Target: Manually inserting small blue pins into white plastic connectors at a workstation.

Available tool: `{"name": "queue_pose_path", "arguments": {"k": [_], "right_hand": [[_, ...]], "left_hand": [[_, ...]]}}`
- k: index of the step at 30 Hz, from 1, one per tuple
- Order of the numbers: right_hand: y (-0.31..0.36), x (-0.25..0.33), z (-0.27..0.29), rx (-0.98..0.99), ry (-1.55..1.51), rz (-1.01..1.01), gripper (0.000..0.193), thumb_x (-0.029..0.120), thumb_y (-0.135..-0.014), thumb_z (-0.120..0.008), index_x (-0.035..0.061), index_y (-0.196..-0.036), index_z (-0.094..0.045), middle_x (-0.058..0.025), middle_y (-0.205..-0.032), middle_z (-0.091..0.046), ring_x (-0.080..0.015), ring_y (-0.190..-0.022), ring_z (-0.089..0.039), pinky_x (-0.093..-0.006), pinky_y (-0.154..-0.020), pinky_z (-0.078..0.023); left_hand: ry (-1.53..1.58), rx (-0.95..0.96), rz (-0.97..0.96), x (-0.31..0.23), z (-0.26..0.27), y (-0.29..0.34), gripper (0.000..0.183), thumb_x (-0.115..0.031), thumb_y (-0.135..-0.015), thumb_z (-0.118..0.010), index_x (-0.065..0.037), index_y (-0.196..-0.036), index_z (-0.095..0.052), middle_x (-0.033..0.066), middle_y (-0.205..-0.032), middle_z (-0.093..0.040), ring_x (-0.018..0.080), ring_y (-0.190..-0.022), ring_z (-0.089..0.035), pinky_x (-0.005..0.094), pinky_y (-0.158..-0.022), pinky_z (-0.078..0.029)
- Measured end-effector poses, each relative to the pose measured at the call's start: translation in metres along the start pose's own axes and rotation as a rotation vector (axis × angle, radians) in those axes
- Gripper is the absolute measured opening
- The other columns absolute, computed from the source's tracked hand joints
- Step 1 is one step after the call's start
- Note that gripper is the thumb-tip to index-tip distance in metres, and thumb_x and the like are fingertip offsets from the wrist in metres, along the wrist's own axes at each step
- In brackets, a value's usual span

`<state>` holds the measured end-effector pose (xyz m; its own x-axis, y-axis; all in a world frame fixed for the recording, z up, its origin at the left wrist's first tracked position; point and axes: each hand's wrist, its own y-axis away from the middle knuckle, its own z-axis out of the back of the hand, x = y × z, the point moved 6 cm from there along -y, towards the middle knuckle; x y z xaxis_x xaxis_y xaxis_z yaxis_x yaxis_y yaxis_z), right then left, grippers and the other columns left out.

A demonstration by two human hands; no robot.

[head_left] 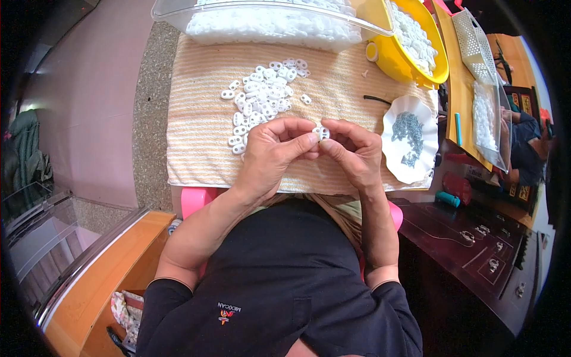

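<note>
My left hand [275,149] and my right hand [354,150] meet over the striped towel [333,71], fingertips pinched round a small white two-hole plastic piece, which looks like a cord lock [322,132]. Fingers partly cover it. Beside my left hand lies a loose pile of similar white two-hole pieces [262,92], with one single piece [306,99] lying apart to its right. To the right of my right hand stands a white scalloped dish [394,128] holding many small dark metal parts that look like springs.
At the far edge stands a clear plastic bin [279,9] full of white parts. Right of it is a yellow basin [380,56], also filled. A thin black stick [377,99] lies near the dish. Further right, another person [526,143] sits by a clear tray of white pieces [485,119].
</note>
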<state>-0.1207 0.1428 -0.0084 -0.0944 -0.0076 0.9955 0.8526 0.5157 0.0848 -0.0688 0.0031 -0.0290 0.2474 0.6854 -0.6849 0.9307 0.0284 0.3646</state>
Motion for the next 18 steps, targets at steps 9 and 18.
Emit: {"name": "queue_pose_path", "arguments": {"k": [9,18], "right_hand": [[0.0007,-0.0007,-0.0011,0.000,-0.080,-0.032,0.031,-0.005,-0.084,-0.064,-0.0044,-0.116,-0.061,-0.0065,-0.095,-0.065,-0.0114,-0.085,-0.062,-0.0227,-0.075,-0.049],[0.0010,-0.0050,0.0028,0.003,-0.113,-0.011,0.030,-0.001,-0.084,-0.068,-0.0027,-0.113,-0.063,-0.0047,-0.094,-0.066,-0.0090,-0.085,-0.062,-0.0215,-0.075,-0.050]], "left_hand": [[0.028,0.027,0.025,0.0003,-0.0019,0.0007,0.017,-0.007,-0.085,-0.068,0.002,-0.099,-0.065,0.0078,-0.088,-0.068,0.0110,-0.075,-0.063,0.0239,-0.071,-0.054],[0.058,0.017,0.063,0.0020,-0.0032,0.0015,0.019,-0.008,-0.086,-0.067,0.001,-0.102,-0.064,0.0083,-0.089,-0.068,0.0123,-0.076,-0.065,0.0244,-0.072,-0.056]]}}
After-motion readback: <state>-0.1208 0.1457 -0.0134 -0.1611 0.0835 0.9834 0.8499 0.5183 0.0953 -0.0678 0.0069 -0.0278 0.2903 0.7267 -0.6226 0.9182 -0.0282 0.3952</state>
